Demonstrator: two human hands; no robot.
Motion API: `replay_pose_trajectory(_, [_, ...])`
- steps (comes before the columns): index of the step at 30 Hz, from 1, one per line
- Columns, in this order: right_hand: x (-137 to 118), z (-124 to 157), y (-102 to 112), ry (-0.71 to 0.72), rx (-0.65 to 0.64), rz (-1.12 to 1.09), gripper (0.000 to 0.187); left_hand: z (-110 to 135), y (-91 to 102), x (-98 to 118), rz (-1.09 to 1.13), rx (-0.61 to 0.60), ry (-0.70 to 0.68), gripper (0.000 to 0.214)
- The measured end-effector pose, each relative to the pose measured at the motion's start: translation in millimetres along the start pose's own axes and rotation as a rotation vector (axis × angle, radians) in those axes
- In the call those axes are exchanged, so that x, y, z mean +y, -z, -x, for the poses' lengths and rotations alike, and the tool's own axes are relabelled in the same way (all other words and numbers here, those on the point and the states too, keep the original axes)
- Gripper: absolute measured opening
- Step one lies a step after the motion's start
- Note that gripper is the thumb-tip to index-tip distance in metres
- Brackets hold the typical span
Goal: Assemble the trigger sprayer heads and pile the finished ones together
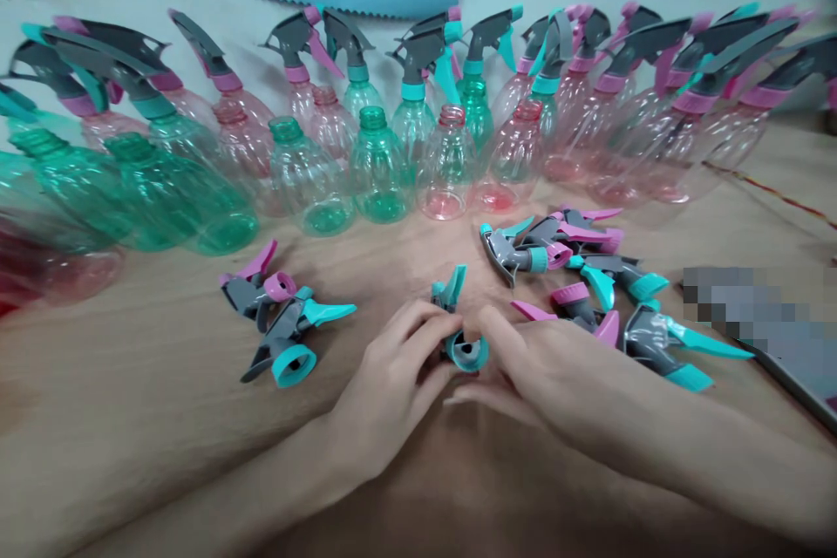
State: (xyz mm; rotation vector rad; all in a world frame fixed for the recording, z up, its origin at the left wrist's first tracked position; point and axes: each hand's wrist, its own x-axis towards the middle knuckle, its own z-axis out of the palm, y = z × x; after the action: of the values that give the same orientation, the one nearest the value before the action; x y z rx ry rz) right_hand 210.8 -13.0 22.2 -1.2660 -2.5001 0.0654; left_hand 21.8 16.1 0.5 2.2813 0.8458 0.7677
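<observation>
Between both hands is a grey trigger spray head [468,350] with a turquoise collar and trigger, its collar opening facing me. My left hand [398,375] grips its body from the left. The fingers of my right hand [523,357] close around the collar from the right, a fingertip at its rim. Left of my hands lie two loose spray heads, one with a pink collar [280,286] and one with a turquoise collar [294,364]. Several more loose spray heads [647,349] lie in a pile beyond and beside my right hand.
Open green bottles [379,166] and open pink bottles [448,166] stand in front on the wooden table [163,418]. Behind them and to the right are bottles with spray heads fitted [598,131]. A flat, partly blurred object [778,340] lies at right, near a twisted cord [778,192].
</observation>
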Motion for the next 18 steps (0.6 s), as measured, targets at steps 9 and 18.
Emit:
replay_pose_trajectory(9, [25.6,-9.6,29.2,0.015,-0.172,-0.448,0.016,0.7,0.6,-0.6,-0.041,-0.016,-0.121,0.023])
replay_pose_trajectory(18, [20.3,-0.4,23.7,-0.024,-0.188,-0.297,0.021,-0.7,0.6,0.7,0.03,-0.042,-0.074,0.023])
